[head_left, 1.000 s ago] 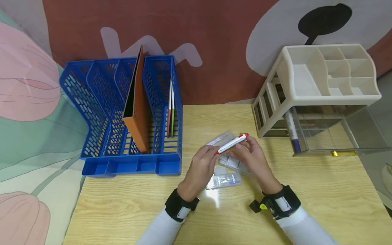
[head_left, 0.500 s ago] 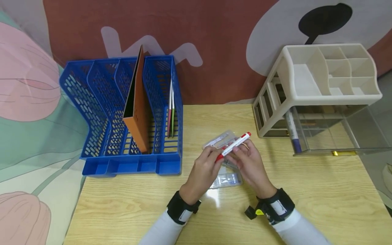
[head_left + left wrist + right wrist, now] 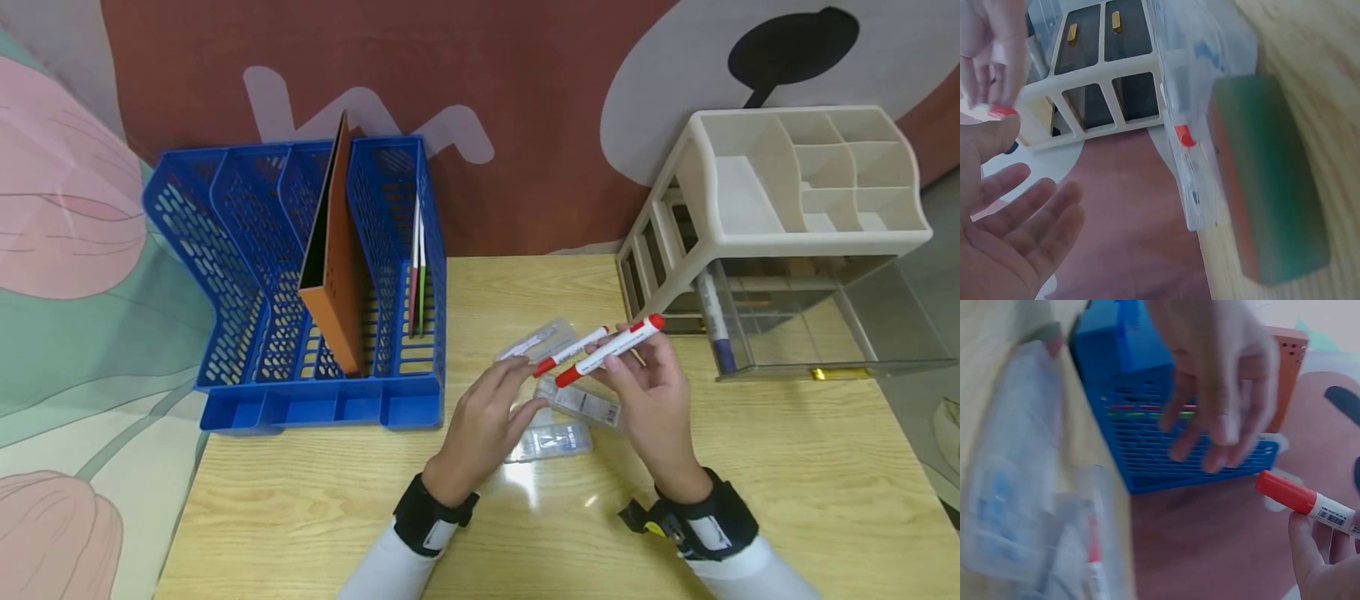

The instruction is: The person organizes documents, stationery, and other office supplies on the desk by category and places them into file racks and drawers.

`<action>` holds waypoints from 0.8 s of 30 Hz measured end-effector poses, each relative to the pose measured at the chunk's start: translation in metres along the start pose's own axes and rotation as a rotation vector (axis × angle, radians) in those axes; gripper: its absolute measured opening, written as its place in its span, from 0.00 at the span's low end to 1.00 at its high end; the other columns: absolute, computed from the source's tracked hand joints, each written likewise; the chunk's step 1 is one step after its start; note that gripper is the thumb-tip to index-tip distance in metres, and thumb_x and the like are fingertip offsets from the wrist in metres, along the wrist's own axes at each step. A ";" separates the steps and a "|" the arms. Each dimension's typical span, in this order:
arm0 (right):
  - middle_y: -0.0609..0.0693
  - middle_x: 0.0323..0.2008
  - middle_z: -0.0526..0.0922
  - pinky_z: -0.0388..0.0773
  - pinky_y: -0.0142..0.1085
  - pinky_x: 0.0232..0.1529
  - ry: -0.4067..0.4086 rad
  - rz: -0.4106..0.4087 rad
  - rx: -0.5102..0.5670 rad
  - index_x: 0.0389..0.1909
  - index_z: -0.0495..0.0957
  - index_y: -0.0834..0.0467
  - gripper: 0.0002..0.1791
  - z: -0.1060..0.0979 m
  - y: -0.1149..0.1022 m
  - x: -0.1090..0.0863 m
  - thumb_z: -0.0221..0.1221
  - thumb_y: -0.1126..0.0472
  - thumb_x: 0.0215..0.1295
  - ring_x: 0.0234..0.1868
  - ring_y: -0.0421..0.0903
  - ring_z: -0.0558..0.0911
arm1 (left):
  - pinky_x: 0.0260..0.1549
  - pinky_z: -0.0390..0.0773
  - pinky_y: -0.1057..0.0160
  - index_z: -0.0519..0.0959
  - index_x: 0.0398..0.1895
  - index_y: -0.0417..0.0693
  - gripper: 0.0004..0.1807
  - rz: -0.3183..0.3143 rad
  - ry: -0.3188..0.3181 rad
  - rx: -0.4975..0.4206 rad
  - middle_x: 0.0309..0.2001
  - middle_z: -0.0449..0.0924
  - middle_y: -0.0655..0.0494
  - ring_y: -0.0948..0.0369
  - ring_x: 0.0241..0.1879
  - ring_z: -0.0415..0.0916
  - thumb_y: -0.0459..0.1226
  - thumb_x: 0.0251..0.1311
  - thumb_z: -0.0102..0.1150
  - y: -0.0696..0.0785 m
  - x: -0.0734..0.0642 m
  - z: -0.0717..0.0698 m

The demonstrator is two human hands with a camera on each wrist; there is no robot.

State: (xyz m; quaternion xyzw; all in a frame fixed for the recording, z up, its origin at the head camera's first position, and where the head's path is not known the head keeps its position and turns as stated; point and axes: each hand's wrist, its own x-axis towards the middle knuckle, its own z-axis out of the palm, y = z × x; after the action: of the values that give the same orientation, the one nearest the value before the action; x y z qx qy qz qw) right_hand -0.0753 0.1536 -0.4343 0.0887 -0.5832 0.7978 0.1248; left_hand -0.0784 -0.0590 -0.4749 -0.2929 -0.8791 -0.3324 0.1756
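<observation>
My right hand (image 3: 660, 408) holds a white marker with a red cap (image 3: 611, 350) in front of me, pinched between thumb and fingers. Nearby, my left hand (image 3: 480, 421) has let its fingers spread, and they hold nothing; in the right wrist view they hang slightly bent. A second red-and-white marker (image 3: 570, 350) lies among clear plastic cases (image 3: 551, 442) on the table, its red cap (image 3: 1185, 135) showing in the left wrist view. Beside the cases sits a green-and-orange block (image 3: 1269, 181), which the left hand hides in the head view.
To the left stands a blue file rack (image 3: 322, 404) with an orange binder (image 3: 345, 308) and thin booklets (image 3: 417, 283). At right is a cream desk organizer (image 3: 817, 242), its clear drawer (image 3: 780, 372) pulled out, with a purple-ended marker (image 3: 716, 325) at the drawer's left side.
Earlier both hands were at the marker. The left hand has let go and drawn back left; the right hand has carried the marker right, so the second marker shows more.
</observation>
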 end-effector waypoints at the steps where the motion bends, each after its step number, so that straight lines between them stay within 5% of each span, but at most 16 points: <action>1: 0.60 0.53 0.79 0.86 0.39 0.51 -0.005 -0.025 0.000 0.62 0.69 0.72 0.20 0.000 -0.005 0.001 0.51 0.81 0.71 0.53 0.48 0.87 | 0.62 0.80 0.57 0.79 0.61 0.39 0.28 -0.009 -0.006 0.007 0.62 0.80 0.45 0.53 0.63 0.80 0.40 0.59 0.75 -0.001 -0.001 -0.001; 16: 0.69 0.47 0.82 0.87 0.44 0.49 -0.047 -0.186 0.215 0.65 0.62 0.85 0.27 -0.013 -0.077 0.011 0.43 0.91 0.64 0.46 0.58 0.89 | 0.69 0.75 0.49 0.73 0.70 0.40 0.34 0.030 -0.090 0.099 0.72 0.71 0.40 0.47 0.71 0.72 0.46 0.65 0.70 -0.006 -0.010 -0.007; 24: 0.75 0.46 0.81 0.89 0.45 0.47 0.012 -0.258 0.316 0.58 0.63 0.88 0.22 -0.033 -0.109 0.025 0.42 0.93 0.62 0.44 0.65 0.88 | 0.73 0.69 0.49 0.71 0.73 0.41 0.36 0.037 -0.147 0.133 0.75 0.67 0.39 0.46 0.74 0.68 0.48 0.67 0.67 -0.013 -0.017 -0.011</action>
State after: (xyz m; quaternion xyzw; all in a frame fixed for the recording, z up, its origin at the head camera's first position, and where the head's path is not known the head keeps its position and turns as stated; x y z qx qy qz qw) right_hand -0.0659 0.2187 -0.3380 0.1765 -0.4337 0.8573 0.2139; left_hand -0.0726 -0.0815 -0.4815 -0.3204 -0.9042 -0.2477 0.1355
